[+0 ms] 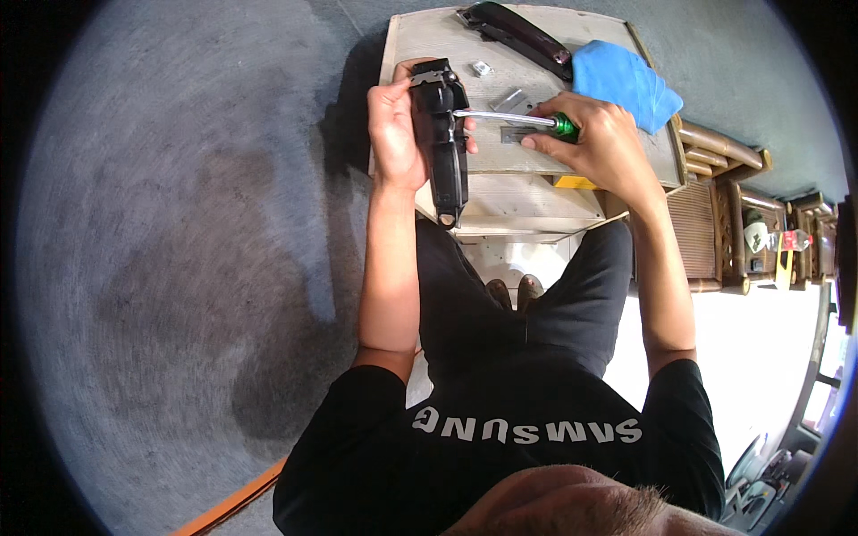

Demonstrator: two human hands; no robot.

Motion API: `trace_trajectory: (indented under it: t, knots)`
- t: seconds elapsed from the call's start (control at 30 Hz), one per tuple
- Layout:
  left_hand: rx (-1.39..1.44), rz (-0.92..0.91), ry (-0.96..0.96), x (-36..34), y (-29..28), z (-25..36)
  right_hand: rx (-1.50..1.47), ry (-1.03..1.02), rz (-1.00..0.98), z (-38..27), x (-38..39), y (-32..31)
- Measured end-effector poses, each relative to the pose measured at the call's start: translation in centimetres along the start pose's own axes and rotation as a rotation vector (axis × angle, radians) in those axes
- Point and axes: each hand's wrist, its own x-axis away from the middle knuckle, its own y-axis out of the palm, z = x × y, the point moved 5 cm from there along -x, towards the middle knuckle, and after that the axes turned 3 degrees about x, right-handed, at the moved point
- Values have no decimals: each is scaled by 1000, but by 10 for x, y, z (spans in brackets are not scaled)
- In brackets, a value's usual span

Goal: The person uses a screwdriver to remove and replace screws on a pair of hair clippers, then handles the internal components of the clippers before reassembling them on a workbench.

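Currently, head view: gripping hair clipper (438,134) in left hand (395,134) over near left corner of worktop (429,31); pinching screwdriver (514,117) in right hand (603,134), with tip at clipper's side. Best to brace firmly, press straight.

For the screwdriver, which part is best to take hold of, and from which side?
Probably the green handle, from the right, as the right hand does: it is thicker than the slim metal shaft, which points left to the black hair clipper.

White capital lettering (527,431) across chest of black shirt (545,390), upside down.
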Motion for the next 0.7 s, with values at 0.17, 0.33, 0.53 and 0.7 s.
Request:
trace_trajectory:
  t: [0.17, 0.33, 0.53, 0.7]
  knots:
    - [-52, -60, -10, -1, 5, -4, 23, 36, -39, -3, -3, -5]
    - [-99, -71, 13, 0, 8, -2, -23, 140, -158, -6, -7, -7]
    - [65, -23, 7, -2, -2, -2, -205, 327, -84, 20, -6, 0]
    - [20, -6, 25, 0, 4, 2, -351, 216, 290, 35, -9, 0]
